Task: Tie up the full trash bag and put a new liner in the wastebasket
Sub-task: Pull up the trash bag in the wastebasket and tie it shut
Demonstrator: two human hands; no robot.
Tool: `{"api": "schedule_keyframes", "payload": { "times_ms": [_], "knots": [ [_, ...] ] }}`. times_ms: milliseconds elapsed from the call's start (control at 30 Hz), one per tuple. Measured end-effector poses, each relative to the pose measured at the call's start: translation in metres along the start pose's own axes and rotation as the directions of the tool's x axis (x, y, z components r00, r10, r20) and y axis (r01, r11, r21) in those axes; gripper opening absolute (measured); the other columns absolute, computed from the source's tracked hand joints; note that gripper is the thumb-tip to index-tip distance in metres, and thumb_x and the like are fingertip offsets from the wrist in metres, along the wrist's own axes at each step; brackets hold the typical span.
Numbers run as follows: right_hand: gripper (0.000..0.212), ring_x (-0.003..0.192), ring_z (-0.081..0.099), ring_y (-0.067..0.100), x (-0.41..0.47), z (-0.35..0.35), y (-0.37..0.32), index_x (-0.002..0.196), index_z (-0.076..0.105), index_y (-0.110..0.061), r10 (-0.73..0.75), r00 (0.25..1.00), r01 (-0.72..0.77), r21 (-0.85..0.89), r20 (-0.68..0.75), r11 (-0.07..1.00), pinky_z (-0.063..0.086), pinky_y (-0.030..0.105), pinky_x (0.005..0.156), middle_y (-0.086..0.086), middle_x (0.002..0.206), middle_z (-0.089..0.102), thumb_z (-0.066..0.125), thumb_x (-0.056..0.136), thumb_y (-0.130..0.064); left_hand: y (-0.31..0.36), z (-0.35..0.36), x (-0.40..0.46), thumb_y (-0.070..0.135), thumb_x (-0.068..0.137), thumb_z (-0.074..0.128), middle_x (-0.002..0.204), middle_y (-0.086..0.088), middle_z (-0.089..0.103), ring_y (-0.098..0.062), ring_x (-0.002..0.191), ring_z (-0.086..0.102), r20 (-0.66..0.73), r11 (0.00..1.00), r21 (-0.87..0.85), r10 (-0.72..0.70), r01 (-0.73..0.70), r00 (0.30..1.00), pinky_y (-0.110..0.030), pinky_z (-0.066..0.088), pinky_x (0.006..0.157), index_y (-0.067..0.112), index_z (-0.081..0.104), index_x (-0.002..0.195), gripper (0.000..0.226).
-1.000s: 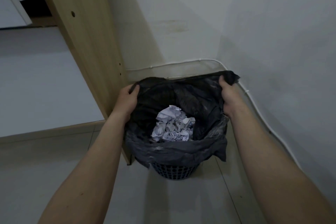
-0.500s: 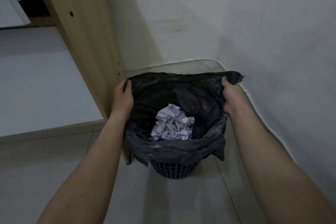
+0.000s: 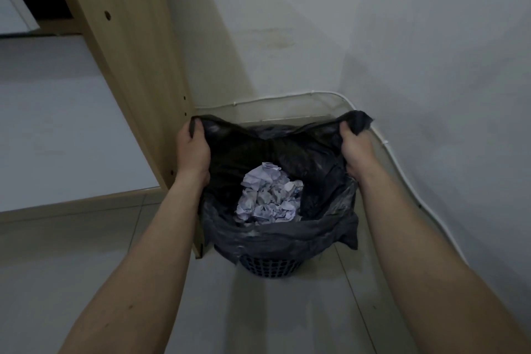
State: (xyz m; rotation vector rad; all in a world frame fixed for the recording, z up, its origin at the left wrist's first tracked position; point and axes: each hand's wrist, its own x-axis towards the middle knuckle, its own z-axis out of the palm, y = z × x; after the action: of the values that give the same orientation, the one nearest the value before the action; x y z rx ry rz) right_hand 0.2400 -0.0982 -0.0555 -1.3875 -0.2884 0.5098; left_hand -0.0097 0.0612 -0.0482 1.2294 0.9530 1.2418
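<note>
A black trash bag lines a dark blue mesh wastebasket standing on the floor in the room's corner. Crumpled white paper lies inside the bag. My left hand grips the bag's far left rim, and my right hand grips its far right rim. Between the two hands the far edge of the bag is lifted off the basket and stretched. The near edge still hangs folded over the basket's rim. Only the lower part of the basket shows below the bag.
A tall wooden furniture panel stands right beside the basket on the left. White walls meet in a corner behind it, with a white cable running along their base. Grey tiled floor lies in front.
Both hands have moved apart and upward with the bag's far rim, pulling it off the basket and stretching it wider. The left hand now pinches the rim higher up.
</note>
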Motion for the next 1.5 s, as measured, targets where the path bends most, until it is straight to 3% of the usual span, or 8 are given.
{"api": "schedule_keyframes", "payload": {
  "times_ms": [100, 267, 433, 733, 900, 1033, 1167, 1500],
  "knots": [
    [0.029, 0.093, 0.069, 0.026, -0.002, 0.001, -0.007, 0.12, 0.059, -0.008, 0.027, 0.996, -0.021, 0.08, -0.085, 0.997, 0.059, 0.041, 0.083, 0.008, 0.102, 0.069, 0.052, 0.103, -0.03, -0.001, 0.001, 0.0, 0.022, 0.095, 0.053, 0.091, 0.004, 0.069, -0.018, 0.09, 0.064, 0.122, 0.994, 0.111, -0.034, 0.02, 0.992, -0.031, 0.051, 0.08, 0.021, 0.066, 0.094, 0.012],
    [0.019, 0.075, 0.063, 0.013, 0.0, -0.012, -0.002, 0.113, 0.05, -0.009, 0.059, 0.979, -0.006, 0.266, -0.193, 0.964, 0.056, 0.035, 0.07, 0.001, 0.091, 0.062, 0.054, 0.104, -0.025, -0.003, -0.003, 0.008, 0.032, 0.089, 0.068, 0.105, 0.007, 0.069, -0.012, 0.095, 0.064, 0.284, 0.877, 0.48, -0.118, -0.035, 0.951, -0.025, 0.047, 0.083, 0.021, 0.066, 0.114, 0.028],
    [0.018, 0.092, 0.068, 0.025, -0.004, -0.014, -0.003, 0.1, 0.064, -0.007, 0.034, 0.995, -0.026, 0.079, -0.095, 0.997, 0.058, 0.046, 0.089, 0.012, 0.108, 0.07, 0.063, 0.096, -0.025, 0.001, -0.007, 0.005, 0.018, 0.097, 0.058, 0.086, -0.001, 0.066, -0.017, 0.083, 0.059, 0.314, 0.721, 0.674, -0.087, -0.157, 0.946, -0.02, 0.039, 0.06, 0.015, 0.068, 0.091, 0.012],
    [0.033, 0.084, 0.075, 0.02, -0.018, -0.035, 0.002, 0.12, 0.068, -0.01, 0.299, 0.893, -0.271, -0.128, 0.336, 0.954, 0.062, 0.037, 0.081, 0.005, 0.093, 0.078, 0.066, 0.094, -0.031, 0.007, -0.026, -0.015, 0.048, 0.092, 0.065, 0.097, 0.012, 0.069, -0.005, 0.087, 0.064, 0.325, 0.843, 0.538, -0.196, -0.011, 0.925, -0.022, 0.049, 0.073, 0.024, 0.07, 0.108, 0.029],
    [0.007, 0.06, 0.071, 0.014, -0.021, -0.023, 0.01, 0.098, 0.069, -0.005, 0.151, 0.958, -0.076, -0.289, 0.246, 0.954, 0.063, 0.032, 0.068, 0.004, 0.075, 0.073, 0.069, 0.091, -0.005, -0.003, -0.027, -0.014, 0.027, 0.091, 0.071, 0.107, 0.001, 0.069, -0.016, 0.099, 0.064, 0.329, 0.797, 0.594, -0.112, -0.113, 0.938, -0.031, 0.051, 0.09, 0.014, 0.069, 0.116, 0.028],
    [0.007, 0.085, 0.068, 0.024, -0.01, -0.024, 0.015, 0.084, 0.074, -0.016, 0.008, 0.982, 0.062, -0.367, 0.187, 0.928, 0.057, 0.048, 0.086, 0.011, 0.093, 0.073, 0.072, 0.09, -0.013, -0.003, -0.024, -0.01, 0.02, 0.094, 0.066, 0.098, 0.0, 0.068, -0.018, 0.093, 0.063, 0.26, 0.75, 0.643, -0.027, -0.152, 0.965, -0.026, 0.043, 0.076, 0.01, 0.073, 0.107, 0.018],
    [0.016, 0.098, 0.065, 0.018, -0.004, -0.023, 0.009, 0.104, 0.075, -0.009, -0.217, 0.947, 0.316, -0.573, 0.236, 0.756, 0.047, 0.025, 0.076, 0.002, 0.102, 0.071, 0.064, 0.096, -0.016, -0.001, -0.019, -0.009, 0.017, 0.099, 0.057, 0.092, 0.002, 0.064, -0.017, 0.087, 0.058, 0.246, 0.684, 0.7, 0.038, -0.205, 0.969, -0.022, 0.034, 0.068, 0.012, 0.067, 0.096, 0.012],
    [0.013, 0.068, 0.063, -0.008, -0.01, -0.021, 0.013, 0.105, 0.069, -0.017, -0.219, 0.966, 0.244, -0.206, 0.138, 0.947, 0.051, 0.012, 0.066, -0.011, 0.089, 0.068, 0.061, 0.098, -0.009, -0.004, -0.016, -0.01, 0.011, 0.101, 0.045, 0.096, -0.005, 0.062, -0.018, 0.086, 0.054, 0.263, 0.645, 0.697, 0.178, -0.314, 0.948, -0.027, 0.035, 0.071, 0.01, 0.057, 0.094, 0.014]
  ]
}}
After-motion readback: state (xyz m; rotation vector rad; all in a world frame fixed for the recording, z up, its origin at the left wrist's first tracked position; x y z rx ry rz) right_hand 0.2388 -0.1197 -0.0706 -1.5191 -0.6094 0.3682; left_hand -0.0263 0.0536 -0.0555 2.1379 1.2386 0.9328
